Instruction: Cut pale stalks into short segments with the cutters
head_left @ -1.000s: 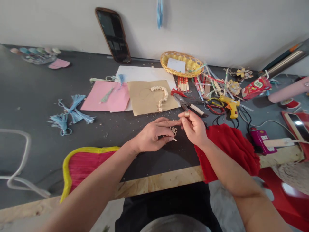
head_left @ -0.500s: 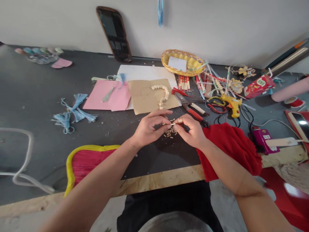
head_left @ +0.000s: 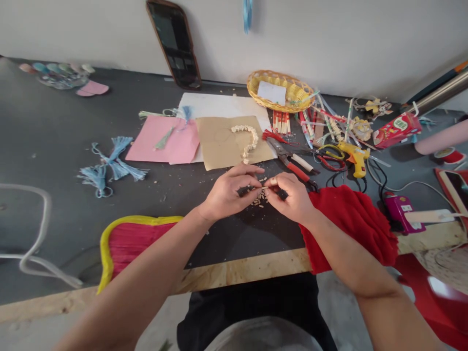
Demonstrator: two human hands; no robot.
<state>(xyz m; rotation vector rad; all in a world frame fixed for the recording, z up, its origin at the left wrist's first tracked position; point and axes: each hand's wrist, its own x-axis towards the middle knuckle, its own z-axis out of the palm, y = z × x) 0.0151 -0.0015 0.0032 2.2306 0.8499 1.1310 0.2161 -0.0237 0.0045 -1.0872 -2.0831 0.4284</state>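
Note:
My left hand (head_left: 234, 191) and my right hand (head_left: 288, 196) meet over the dark tabletop, thumbs and fingertips pinched close together. Between them is a thin, pale wooden stick piece (head_left: 263, 188), mostly covered by the fingers. Several short cut stick pieces (head_left: 260, 199) lie in a small pile just below the hands. Beyond them, a curved row of pale pieces (head_left: 252, 138) rests on a brown paper sheet (head_left: 217, 141). Pliers with red handles (head_left: 298, 169) lie to the upper right of my right hand.
A red cloth (head_left: 349, 229) lies under my right forearm, and a pink pad with yellow edging (head_left: 139, 239) by my left. Further right are a yellow glue gun (head_left: 356, 158) and a juice box (head_left: 397, 130). A wicker basket (head_left: 280, 78), blue tassels (head_left: 113, 163) and a phone (head_left: 175, 44) stand further back.
The view has shifted slightly. The fingertips have drawn closer together, and less of the stick piece shows between them.

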